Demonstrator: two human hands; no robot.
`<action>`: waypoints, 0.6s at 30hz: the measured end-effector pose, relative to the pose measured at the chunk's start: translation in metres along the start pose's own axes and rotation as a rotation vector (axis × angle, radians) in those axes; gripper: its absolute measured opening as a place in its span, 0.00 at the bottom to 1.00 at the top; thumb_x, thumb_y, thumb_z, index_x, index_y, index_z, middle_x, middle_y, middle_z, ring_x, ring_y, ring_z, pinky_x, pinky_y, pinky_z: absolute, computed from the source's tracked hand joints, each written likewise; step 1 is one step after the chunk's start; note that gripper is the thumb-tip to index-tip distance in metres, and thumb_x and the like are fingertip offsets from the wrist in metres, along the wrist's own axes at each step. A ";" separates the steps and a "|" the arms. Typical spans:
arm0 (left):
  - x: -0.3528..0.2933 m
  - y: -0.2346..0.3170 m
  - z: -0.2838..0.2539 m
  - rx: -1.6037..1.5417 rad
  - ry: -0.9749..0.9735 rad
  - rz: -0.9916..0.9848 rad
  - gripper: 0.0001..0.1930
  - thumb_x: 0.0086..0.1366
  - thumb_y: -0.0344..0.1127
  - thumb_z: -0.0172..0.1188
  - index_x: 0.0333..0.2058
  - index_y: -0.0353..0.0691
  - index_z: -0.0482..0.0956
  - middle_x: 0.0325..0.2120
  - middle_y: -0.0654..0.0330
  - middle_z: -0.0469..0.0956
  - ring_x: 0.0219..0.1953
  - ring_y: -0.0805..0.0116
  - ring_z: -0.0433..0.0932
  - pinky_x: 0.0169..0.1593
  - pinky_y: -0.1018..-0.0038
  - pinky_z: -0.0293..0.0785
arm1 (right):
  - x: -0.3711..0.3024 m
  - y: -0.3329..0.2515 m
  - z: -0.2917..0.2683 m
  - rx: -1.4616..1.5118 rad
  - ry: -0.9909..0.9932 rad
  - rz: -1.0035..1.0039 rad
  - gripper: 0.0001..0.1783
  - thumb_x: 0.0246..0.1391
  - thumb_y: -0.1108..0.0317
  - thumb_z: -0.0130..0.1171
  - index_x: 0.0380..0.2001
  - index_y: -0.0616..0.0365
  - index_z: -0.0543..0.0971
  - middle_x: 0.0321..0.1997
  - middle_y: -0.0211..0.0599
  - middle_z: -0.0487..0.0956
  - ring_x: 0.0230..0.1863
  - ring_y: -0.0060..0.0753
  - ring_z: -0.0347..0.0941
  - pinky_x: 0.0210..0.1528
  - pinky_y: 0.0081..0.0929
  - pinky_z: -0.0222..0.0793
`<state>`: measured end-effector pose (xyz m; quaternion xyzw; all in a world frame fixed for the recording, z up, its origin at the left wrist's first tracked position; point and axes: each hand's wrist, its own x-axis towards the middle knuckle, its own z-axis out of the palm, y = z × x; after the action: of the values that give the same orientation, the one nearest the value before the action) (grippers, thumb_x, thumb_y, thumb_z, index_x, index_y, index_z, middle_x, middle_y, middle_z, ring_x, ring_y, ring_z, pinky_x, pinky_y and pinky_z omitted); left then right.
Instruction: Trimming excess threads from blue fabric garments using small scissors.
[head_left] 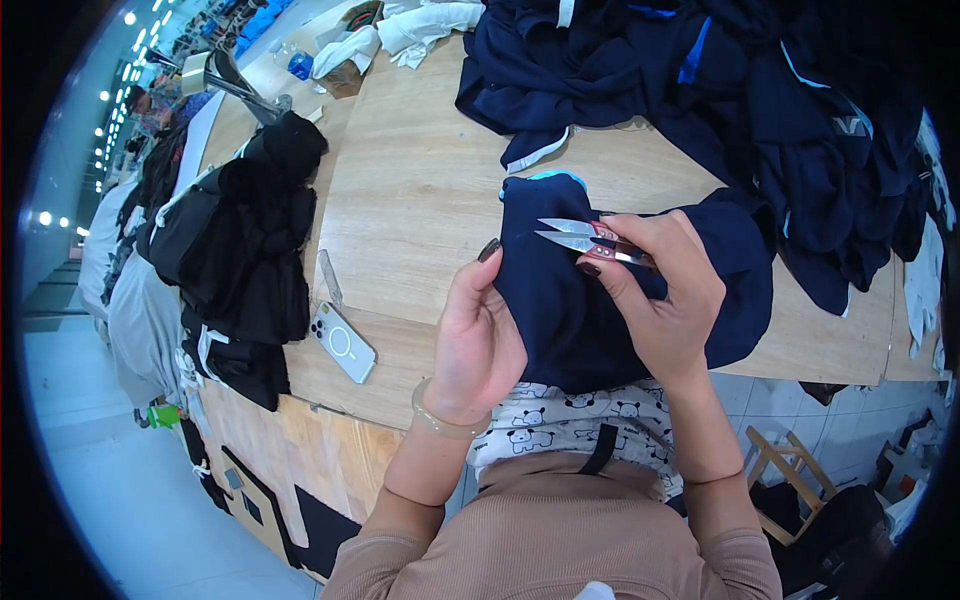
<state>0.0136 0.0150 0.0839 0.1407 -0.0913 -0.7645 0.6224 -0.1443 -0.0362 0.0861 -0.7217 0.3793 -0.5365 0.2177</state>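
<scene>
Holding snips (601,240) over navy garment (565,320): right hand (672,300); white cloth (347,52) on box (343,82).

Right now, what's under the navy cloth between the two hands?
The wooden table shows beside the navy cloth, and dog-print fabric along its near edge. What lies directly underneath is covered, so I can't tell.

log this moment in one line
left hand: at left edge of navy garment; right hand: holds snips, blades apart, over garment; phone: on table
</scene>
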 end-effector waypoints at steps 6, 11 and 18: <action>0.000 -0.002 -0.003 -0.018 0.011 0.007 0.20 0.69 0.39 0.37 0.51 0.33 0.69 0.51 0.55 0.72 0.54 0.64 0.70 0.61 0.68 0.60 | 0.004 0.000 0.002 -0.063 -0.013 -0.073 0.15 0.35 0.75 0.68 0.31 0.61 0.78 0.25 0.35 0.76 0.26 0.32 0.69 0.27 0.22 0.63; -0.001 -0.001 -0.004 -0.003 0.045 0.018 0.20 0.69 0.39 0.37 0.52 0.33 0.69 0.51 0.54 0.72 0.55 0.63 0.69 0.61 0.69 0.60 | 0.001 0.004 -0.002 -0.052 0.025 -0.027 0.15 0.35 0.76 0.68 0.31 0.61 0.78 0.25 0.35 0.77 0.26 0.32 0.69 0.27 0.22 0.63; 0.000 -0.002 -0.006 -0.032 0.040 0.010 0.20 0.69 0.39 0.37 0.51 0.33 0.69 0.51 0.53 0.72 0.55 0.63 0.69 0.62 0.68 0.60 | 0.003 0.000 -0.002 -0.044 -0.019 -0.046 0.15 0.36 0.76 0.68 0.33 0.62 0.78 0.27 0.36 0.77 0.27 0.31 0.70 0.28 0.21 0.64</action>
<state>0.0141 0.0158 0.0781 0.1452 -0.0674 -0.7597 0.6302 -0.1454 -0.0387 0.0885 -0.7400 0.3722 -0.5260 0.1929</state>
